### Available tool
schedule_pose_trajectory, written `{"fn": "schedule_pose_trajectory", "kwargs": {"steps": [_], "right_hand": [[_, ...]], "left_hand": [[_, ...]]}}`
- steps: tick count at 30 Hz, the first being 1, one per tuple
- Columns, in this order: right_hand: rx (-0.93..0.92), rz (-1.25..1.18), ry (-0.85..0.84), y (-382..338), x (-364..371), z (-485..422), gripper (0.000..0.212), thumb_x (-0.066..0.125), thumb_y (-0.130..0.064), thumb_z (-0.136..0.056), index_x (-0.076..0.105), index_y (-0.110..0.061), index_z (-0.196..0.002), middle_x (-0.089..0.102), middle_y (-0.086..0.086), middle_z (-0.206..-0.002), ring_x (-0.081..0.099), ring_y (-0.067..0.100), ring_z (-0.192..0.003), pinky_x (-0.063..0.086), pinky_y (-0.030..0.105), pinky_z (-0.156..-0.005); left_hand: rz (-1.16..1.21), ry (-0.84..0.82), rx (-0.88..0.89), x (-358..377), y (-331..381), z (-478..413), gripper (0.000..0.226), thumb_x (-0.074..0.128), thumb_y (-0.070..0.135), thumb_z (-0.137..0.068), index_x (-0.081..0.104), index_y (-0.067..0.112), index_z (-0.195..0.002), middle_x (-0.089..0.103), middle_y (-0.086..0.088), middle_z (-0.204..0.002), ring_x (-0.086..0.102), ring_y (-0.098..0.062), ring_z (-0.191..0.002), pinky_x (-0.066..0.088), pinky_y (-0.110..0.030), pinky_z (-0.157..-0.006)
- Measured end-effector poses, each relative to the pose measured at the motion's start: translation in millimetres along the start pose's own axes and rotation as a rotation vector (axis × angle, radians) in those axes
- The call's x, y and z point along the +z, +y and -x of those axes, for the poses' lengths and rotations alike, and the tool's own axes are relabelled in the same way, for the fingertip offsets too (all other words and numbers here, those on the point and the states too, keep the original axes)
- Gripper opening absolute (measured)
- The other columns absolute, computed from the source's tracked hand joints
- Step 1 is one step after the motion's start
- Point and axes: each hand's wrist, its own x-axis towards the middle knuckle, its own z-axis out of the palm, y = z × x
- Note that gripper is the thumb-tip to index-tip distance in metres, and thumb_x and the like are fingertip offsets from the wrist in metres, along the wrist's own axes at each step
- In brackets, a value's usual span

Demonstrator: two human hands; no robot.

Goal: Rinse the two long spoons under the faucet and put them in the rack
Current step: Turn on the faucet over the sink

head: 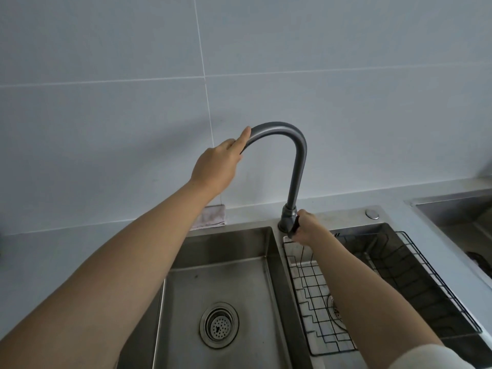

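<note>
Left forearm (111, 262): nearest the camera, bare, running from 7 o'clock up toward the centre across the counter edge and the corner of the left basin.
Right forearm (372, 296): enters at 5 o'clock with a pale sleeve cuff (436, 358) at the frame edge; it crosses over the rack and hides part of its wire floor.
Left hand (217, 166): fingers wrapped onto the spout end of the faucet's arch, index finger laid along the top of the tube.
Right hand (306, 227): closed around the dark lever (295, 225) at the faucet base.
Faucet (298, 166): grey gooseneck, rooted on the divide between the two basins, arch swung toward 10 o'clock; no water visible.
Left basin (226, 251): stainless, with a round drain strainer (219, 325) at 6 o'clock.
Rack (415, 272): black wire basket sitting in the right basin, at 4 o'clock.
Long spoons: not visible anywhere in view, neither in a hand nor in the rack.
Cloth (211, 216): folded, pale, on the counter against the wall, partly behind the left wrist.
Round button (372, 213): on the sink deck at 3 o'clock of the faucet base.
Wall (346, 75): grey tiles.
</note>
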Motion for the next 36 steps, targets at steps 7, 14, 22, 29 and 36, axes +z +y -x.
{"fn": "schedule_pose_trajectory", "kwargs": {"steps": [7, 14, 22, 29, 36], "right_hand": [[0.023, -0.127, -0.015, 2, 1, -2, 0.027, 0.032, -0.016, -0.099, 0.044, -0.007, -0.077, 0.043, 0.006, -0.07, 0.042, 0.017, -0.059, 0.047, 0.023, -0.074], [-0.005, -0.124, -0.014, 4, 0, -2, 0.026, 0.034, -0.011, -0.098, 0.041, -0.006, -0.074, 0.043, 0.008, -0.072, 0.045, 0.019, -0.062, 0.041, 0.035, -0.103], [0.004, -0.105, -0.008, 5, -2, 1, 0.026, 0.03, -0.009, -0.098, 0.037, -0.006, -0.073, 0.043, 0.01, -0.072, 0.045, 0.019, -0.062, 0.043, 0.028, -0.061], [0.004, -0.108, -0.01, 6, -2, 4, 0.025, 0.028, -0.007, -0.098, 0.037, -0.006, -0.075, 0.041, 0.01, -0.073, 0.044, 0.018, -0.063, 0.042, 0.027, -0.061], [-0.014, -0.093, 0.002, 6, -1, 8, 0.029, 0.026, -0.007, -0.099, 0.036, -0.007, -0.072, 0.04, 0.009, -0.07, 0.042, 0.017, -0.06, 0.04, 0.026, -0.057]], "left_hand": [[0.019, 0.01, 0.006, 1, -1, 1, 0.055, 0.04, 0.007, -0.096, 0.019, 0.016, -0.145, 0.058, -0.018, -0.119, 0.059, -0.04, -0.084, 0.048, -0.043, -0.069], [0.036, 0.034, 0.02, 3, -2, 0, 0.054, 0.042, 0.006, -0.095, 0.022, 0.014, -0.144, 0.059, -0.019, -0.117, 0.06, -0.041, -0.08, 0.048, -0.043, -0.067], [0.032, 0.044, 0.018, 4, -2, 0, 0.054, 0.042, 0.006, -0.095, 0.022, 0.014, -0.144, 0.059, -0.019, -0.116, 0.06, -0.04, -0.08, 0.049, -0.042, -0.067], [0.03, 0.049, 0.026, 4, -3, 0, 0.054, 0.042, 0.005, -0.095, 0.022, 0.014, -0.144, 0.06, -0.019, -0.115, 0.06, -0.04, -0.08, 0.049, -0.044, -0.067], [0.019, 0.046, 0.03, 3, -2, -1, 0.054, 0.041, 0.006, -0.095, 0.019, 0.013, -0.145, 0.059, -0.019, -0.116, 0.06, -0.04, -0.082, 0.048, -0.041, -0.066]]}}
